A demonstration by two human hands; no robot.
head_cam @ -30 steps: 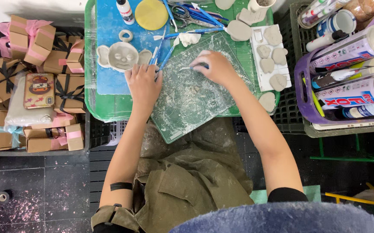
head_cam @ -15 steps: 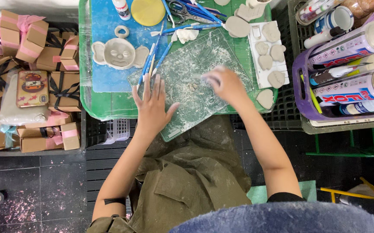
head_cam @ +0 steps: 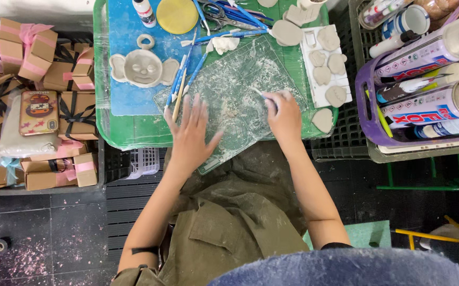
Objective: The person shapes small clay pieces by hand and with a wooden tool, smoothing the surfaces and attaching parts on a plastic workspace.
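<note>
1. Green, tray-like surface (head_cam: 134,139) fills our view, covered in clay work.
2. On it lies our clear mat (head_cam: 235,100), dusted with clay crumbs we judge only partly scraped off.
3. Finished pieces look done: an elephant face (head_cam: 144,69) and several hearts (head_cam: 329,66).
4. Our left hand (head_cam: 190,139) lies spread flat, pinning the mat.
5. Our right hand (head_cam: 284,117) grips a small blue tool (head_cam: 265,98) against the mat; modelling sticks (head_cam: 183,85) crowd its left edge.

1. The right hand (head_cam: 283,117) covers most of the tool it grips, only a tip showing at ten o'clock
2. Spray cans (head_cam: 430,106) at three o'clock run off the edge
3. Scissors (head_cam: 216,11) at twelve are cropped
</note>
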